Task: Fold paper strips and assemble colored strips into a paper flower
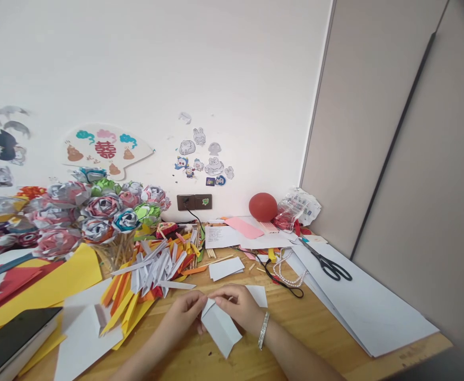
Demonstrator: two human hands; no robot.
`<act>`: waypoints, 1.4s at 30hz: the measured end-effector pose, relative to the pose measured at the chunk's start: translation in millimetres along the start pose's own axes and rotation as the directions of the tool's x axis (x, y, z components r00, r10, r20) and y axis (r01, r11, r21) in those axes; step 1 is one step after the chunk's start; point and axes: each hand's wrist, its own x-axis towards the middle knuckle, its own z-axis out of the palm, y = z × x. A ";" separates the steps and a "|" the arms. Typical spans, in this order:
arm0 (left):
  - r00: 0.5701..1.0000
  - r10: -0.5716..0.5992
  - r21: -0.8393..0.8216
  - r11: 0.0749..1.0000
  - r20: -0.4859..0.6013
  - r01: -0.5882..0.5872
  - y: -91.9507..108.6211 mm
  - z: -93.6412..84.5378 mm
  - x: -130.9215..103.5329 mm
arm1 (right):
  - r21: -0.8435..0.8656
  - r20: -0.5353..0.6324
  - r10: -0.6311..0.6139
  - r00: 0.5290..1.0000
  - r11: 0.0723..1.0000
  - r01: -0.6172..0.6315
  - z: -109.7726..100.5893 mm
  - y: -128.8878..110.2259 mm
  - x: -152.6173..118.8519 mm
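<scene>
Holding creased white sheet (221, 325) by its far end over wooden tabletop (200, 365), pinched narrow in left hand (188, 313) and right hand (240, 308). Can't fully see under fingertips; probably thumb-and-finger both sides. Behind sheet: white slips (226, 269). Left of sheet: folded strips (158, 264), then paper flowers (100, 206). Right of sheet: scissors (331, 265) on white paper stack (375, 312).

"Where's the folded paper (221, 329)?"
"Pinched by the left hand (187, 311) and right hand (240, 307), toward the table's (307, 338) front edge."
"And the scissors (330, 268)?"
"On white sheets (369, 312) along the right edge."
"The balloon (262, 207)?"
"Near the back edge, toward its right corner."
"Paper flowers (101, 206)?"
"Left along the back edge, beside paper strips (152, 272)."
</scene>
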 end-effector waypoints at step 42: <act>0.999 0.049 0.270 0.962 -0.023 -0.041 -2.0 5.4 -2.3 | 0.011 -0.019 0.104 0.994 0.995 -0.104 3.5 4.1 1.2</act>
